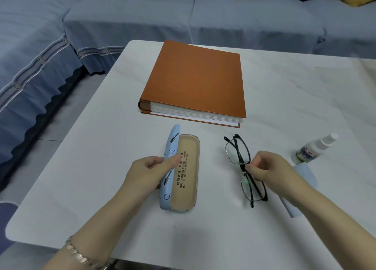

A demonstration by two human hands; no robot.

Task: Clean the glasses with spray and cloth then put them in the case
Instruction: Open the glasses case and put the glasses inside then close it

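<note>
Nearest me, the left hand [146, 173] grips the open case [181, 173], fingers wrapped round the raised blue lid and the thumb pressed on its inner edge, so the tan tray lies bare and empty. The right hand [268, 168] has its fingertips pinched shut on the bridge of the glasses [244, 168], which lie folded on the white table [101, 168], or barely off it; I cannot tell which. The frame's long axis runs about 11 to 5 o'clock, nearly parallel to the case, which runs close to 12 to 6. From the pinching fingers the tray lies at 9 o'clock, near but apart, so the right hand is the nearer one to carry the glasses across with only a slight turn. Under the right wrist lies the pale blue cloth [305, 176], and at 2 o'clock from that hand the spray bottle [313, 147] lies on its side. Farther off, at 12 o'clock, rests an orange album [195, 80].
</note>
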